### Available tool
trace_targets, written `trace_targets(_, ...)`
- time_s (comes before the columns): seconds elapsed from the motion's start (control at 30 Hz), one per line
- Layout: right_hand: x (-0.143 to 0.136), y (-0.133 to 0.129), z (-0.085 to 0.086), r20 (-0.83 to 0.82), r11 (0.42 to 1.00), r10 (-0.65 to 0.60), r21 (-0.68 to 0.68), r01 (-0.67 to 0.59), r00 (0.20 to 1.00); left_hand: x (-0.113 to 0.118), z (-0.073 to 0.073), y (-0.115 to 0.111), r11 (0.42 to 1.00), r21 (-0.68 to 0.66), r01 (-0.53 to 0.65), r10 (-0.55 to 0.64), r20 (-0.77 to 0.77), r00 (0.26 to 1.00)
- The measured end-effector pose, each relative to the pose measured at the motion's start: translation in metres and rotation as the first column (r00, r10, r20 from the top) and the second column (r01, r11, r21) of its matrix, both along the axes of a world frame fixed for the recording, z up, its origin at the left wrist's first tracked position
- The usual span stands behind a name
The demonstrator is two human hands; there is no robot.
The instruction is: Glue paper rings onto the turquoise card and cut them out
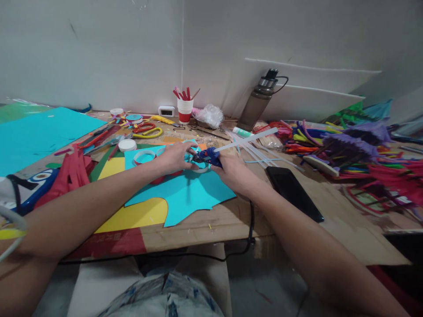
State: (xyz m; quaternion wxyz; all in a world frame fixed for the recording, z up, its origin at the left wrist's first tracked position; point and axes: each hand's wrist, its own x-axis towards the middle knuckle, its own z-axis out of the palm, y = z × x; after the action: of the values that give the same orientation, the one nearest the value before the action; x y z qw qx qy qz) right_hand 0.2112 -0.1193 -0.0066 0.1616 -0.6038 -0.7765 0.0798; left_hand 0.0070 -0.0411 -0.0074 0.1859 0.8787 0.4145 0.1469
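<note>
My right hand (234, 172) is wrapped around a blue hot glue gun (209, 155), whose nozzle points left. A long translucent glue stick (246, 140) juts from its back end. Thumb and fingers of my left hand (176, 157) curve around the near-left side of a white ring (201, 169), just at the nozzle. The glue gun partly covers this ring, so the exact grip is hard to see. Beside my left hand lies another white ring (144, 156), with red showing on more rings below the wrist. All rest on a cut turquoise sheet (188, 196).
Yellow sheet (145, 213) lies beneath the turquoise one. Behind are scissors (148, 130), a cup of pens (185, 110) and a bottle (257, 99). Glue sticks (254, 149), a phone (294, 193) and pipe cleaners (304, 136) lie right. A black cable (251, 224) hangs over the front edge.
</note>
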Motion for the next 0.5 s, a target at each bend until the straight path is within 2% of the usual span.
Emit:
trace_targets(0.2, -0.0017, -0.0026, 0.0046, -0.001, 0.999, -0.011, -0.047, 0.01, 1.0, -0.0007, -0.0019, 0.0018, 1.0, 0.009, 0.007, -0.007, 0.005, 1.0)
trace_targets(0.5, 0.0032, 0.0014, 0.0012, -0.052, 1.0, -0.016, -0.009, 0.015, 0.999, -0.0014, -0.002, 0.0018, 1.0, 0.01, 0.012, -0.013, 0.014, 1.0)
